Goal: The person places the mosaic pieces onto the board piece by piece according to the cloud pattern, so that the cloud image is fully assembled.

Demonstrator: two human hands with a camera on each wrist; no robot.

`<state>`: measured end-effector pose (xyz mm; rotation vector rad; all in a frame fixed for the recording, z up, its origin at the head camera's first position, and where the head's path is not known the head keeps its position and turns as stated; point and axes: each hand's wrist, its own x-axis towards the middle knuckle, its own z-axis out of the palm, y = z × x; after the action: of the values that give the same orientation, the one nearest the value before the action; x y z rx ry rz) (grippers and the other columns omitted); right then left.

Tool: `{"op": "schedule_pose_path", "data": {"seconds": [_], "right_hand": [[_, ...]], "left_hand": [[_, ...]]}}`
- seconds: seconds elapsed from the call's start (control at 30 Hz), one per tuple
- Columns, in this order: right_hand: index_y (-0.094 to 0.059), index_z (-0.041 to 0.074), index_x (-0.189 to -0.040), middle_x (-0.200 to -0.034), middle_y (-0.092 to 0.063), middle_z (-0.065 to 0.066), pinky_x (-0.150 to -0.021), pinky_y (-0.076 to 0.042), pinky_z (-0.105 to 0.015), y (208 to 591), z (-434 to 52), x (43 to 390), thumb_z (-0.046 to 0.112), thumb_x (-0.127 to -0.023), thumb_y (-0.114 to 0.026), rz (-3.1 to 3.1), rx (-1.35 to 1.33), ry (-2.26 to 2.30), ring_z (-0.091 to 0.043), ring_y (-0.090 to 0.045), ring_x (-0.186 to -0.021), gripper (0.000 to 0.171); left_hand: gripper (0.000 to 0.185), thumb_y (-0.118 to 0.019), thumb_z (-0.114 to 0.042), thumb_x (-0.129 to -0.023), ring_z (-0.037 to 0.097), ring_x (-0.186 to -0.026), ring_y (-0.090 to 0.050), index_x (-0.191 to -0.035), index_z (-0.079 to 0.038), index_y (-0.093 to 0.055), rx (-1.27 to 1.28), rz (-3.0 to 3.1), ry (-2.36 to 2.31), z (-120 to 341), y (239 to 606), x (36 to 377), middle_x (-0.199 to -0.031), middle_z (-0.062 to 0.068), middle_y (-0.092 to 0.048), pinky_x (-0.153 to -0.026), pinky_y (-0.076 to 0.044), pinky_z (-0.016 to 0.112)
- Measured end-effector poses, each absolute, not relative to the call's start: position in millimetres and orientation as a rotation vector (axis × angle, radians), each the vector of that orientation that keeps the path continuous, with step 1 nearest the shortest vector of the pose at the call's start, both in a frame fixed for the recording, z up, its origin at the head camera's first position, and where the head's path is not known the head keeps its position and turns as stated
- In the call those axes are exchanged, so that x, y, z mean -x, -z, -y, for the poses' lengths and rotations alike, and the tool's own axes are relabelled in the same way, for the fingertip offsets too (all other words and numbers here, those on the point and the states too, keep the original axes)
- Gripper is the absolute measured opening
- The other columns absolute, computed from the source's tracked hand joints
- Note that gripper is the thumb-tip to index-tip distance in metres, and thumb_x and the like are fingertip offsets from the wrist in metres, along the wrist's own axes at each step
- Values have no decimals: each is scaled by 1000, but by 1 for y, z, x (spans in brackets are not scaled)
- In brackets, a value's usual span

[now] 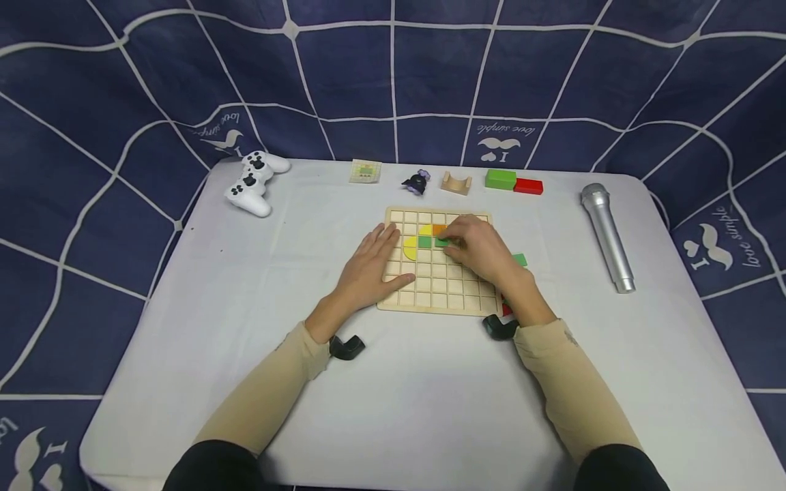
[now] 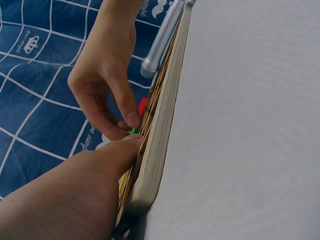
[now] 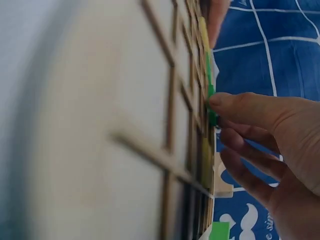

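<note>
1. Head view: the right hand (image 1: 482, 249) pinches a small green piece (image 1: 441, 242) with curled fingers, over the upper middle of the grid board (image 1: 430, 300), which lies at the centre of the worktop (image 1: 393, 409).
2. The left hand (image 1: 371, 262) lies flat and relaxed on the board's left edge, fingers straight, holding nothing.
3. Beside the green piece sit a green square (image 1: 424, 241), a yellow half-round (image 1: 409, 247) and an orange piece (image 1: 439, 229).
4. The piece looks light, thin, stiff and smooth; I judge a fingertip pinch on its side edges suits it best, since a flat press could jam it against the cell walls.
5. The right wrist view shows the fingertip (image 3: 220, 100) on the piece's edge (image 3: 212, 117) at the raised dividers, which the head view hides under the hand.
6. Only the head view shows the far edge: a controller (image 1: 253, 183), a card (image 1: 365, 170), a figurine (image 1: 417, 182), an arch block (image 1: 456, 182), green (image 1: 500, 179) and red (image 1: 528, 185) blocks, and a microphone (image 1: 606, 235) near the right edge.
</note>
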<state>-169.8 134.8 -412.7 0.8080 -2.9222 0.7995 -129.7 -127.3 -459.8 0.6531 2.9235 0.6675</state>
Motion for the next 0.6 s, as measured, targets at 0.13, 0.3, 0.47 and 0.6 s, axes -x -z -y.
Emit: {"op": "schedule_pose_path", "data": {"seconds": [0.13, 0.3, 0.47, 0.6], "right_hand": [[-79, 4, -120, -123, -73, -12, -94, -58, -45, 414, -137, 160, 10, -95, -79, 2893, -884, -728, -28, -65, -108, 26], [-78, 1, -121, -124, -71, -13, -104, -55, -47, 414, -136, 153, 13, -97, -77, 2863, -951, -713, -29, -62, -118, 27], [-76, -1, -125, -127, -70, -14, -108, -54, -45, 415, -133, 151, 13, -98, -76, 2885, -971, -679, -29, -60, -122, 30], [-76, -1, -125, -127, -71, -13, -108, -54, -45, 414, -132, 150, 13, -99, -75, 2903, -975, -621, -29, -60, -122, 29]], "left_hand": [[101, -57, -66, -100, 25, -166, -1, -169, -5, -16, -652, -2921, -665, 126, 460, 129, -179, 7, -11, -136, -3, 38], [100, -57, -65, -100, 24, -166, 0, -169, -6, -16, -650, -2923, -665, 126, 459, 129, -179, 7, -10, -136, -3, 37], [100, -57, -65, -100, 23, -166, 1, -169, -6, -16, -643, -2920, -676, 127, 459, 129, -179, 6, -10, -136, -2, 37], [100, -57, -66, -100, 23, -166, 1, -169, -6, -15, -642, -2921, -670, 126, 459, 129, -179, 6, -10, -136, -3, 37]]}}
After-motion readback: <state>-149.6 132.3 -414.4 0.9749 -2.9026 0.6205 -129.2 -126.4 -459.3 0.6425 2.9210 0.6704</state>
